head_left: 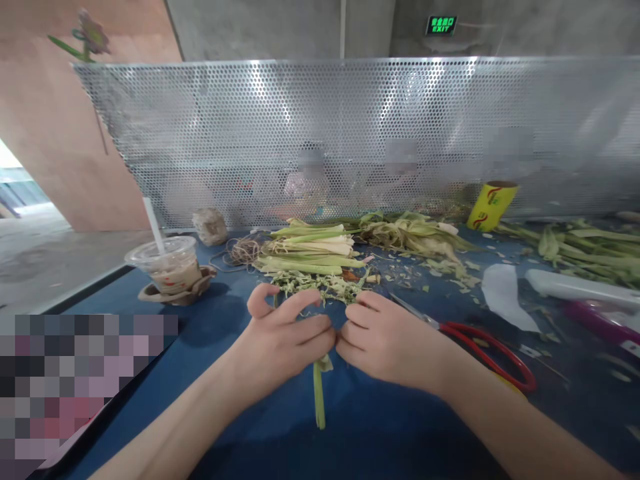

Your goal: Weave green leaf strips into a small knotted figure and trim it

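Observation:
My left hand [285, 337] and my right hand [383, 340] meet fingertip to fingertip over the blue table [225, 347]. Between them they pinch a thin green stalk [319, 397] whose lower end hangs down toward me. Its upper end, with frayed green shreds [325, 285], pokes out behind my fingers. Just beyond lies a stack of trimmed green and pale stalks [310, 250].
Red-handled scissors [493, 350] lie right of my right hand. A plastic cup with a straw [170, 267] stands at the left. A coil of twine [243, 252], a heap of husk leaves [415, 233], a yellow roll [493, 205] and a perforated metal screen [350, 133] lie beyond.

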Motion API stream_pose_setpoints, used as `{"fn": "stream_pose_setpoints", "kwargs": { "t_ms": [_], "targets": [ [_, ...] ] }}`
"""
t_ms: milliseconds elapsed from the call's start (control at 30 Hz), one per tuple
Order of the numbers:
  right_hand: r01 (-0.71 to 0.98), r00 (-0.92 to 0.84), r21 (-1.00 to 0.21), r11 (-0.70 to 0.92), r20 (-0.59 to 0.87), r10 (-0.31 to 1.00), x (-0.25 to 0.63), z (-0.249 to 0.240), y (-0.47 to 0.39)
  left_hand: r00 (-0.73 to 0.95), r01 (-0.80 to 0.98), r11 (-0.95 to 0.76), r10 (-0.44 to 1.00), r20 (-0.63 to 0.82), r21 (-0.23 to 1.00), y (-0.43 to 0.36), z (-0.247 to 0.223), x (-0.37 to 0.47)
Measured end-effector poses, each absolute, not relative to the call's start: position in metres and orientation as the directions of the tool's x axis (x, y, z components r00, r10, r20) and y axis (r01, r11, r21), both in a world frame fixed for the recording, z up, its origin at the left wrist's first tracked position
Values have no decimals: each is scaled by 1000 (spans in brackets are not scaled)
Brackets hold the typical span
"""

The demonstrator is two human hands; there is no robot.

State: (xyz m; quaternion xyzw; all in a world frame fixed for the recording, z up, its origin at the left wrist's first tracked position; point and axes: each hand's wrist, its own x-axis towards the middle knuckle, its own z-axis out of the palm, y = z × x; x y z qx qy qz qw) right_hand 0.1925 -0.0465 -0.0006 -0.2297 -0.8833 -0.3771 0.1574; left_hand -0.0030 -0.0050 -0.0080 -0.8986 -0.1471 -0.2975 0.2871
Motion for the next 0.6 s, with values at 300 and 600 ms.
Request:
{"fn": "stream_pose_setpoints", "kwargs": {
  "t_ms": [300,600],
  "targets": [
    [496,-857,534,685,428,287,198,-1,-48,794,364,-854,74,604,-373,-3,-4,-7],
    [664,-252,-543,515,486,837,198,-8,-41,639,504,-861,323,698,-63,-3,-1,-7]
  ]
}}
